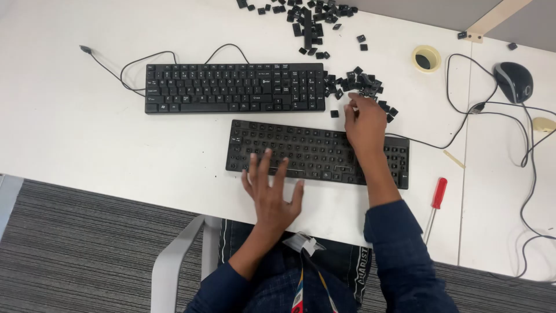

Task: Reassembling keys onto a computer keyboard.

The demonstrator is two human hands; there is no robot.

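Beneath both hands lies the white surface, carrying two black keyboards. I see the complete keyboard on the far side of the left hand, long axis running left to right, untouched. The stripped keyboard, with most of its keycaps off, lies parallel to it and directly under both hands.

The left hand rests flat on the near left portion of the stripped keyboard, fingers spread apart, gripping nothing. The right hand reaches across the far right edge of that keyboard, fingertips drawn together at the small pile of loose keycaps, which lies just beyond them and slightly left. I cannot tell whether a keycap is pinched. The right hand is the nearer one to this pile.

A larger keycap heap sits well beyond it. A red-handled screwdriver lies right of the right forearm.
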